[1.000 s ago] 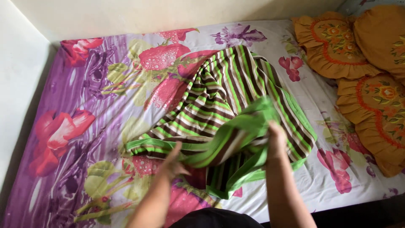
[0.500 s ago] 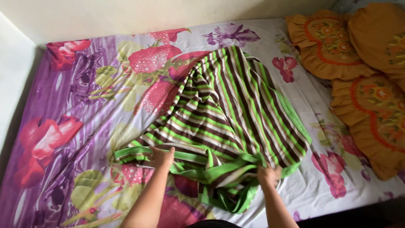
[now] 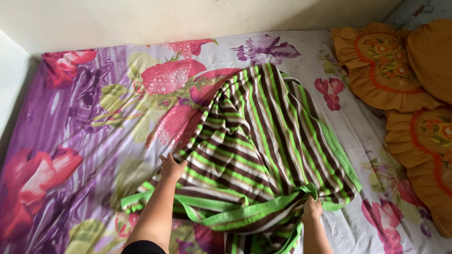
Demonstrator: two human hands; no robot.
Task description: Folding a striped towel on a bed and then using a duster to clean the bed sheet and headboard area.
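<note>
Lying across bed with purple-and-red floral sheet (image 3: 84, 122): green, brown and white striped cloth (image 3: 263, 141), crumpled, beside orange ruffled embroidered pillows (image 3: 400, 70). Pressing flat on cloth's left edge: left hand (image 3: 172, 168), fingers apart. Pinching green hem: right hand (image 3: 311, 209), clamped.

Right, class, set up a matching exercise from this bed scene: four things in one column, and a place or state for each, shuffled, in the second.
Things
1. left hand
2. right hand
3. striped blanket
4. orange cushions

Places or states
A. piled at the right end of the bed
B. spread rumpled across the floral bedsheet
C. pressed flat on the blanket's left part
D. closed on the blanket's green edge, near the bottom

Pairs: 1-C, 2-D, 3-B, 4-A
</note>
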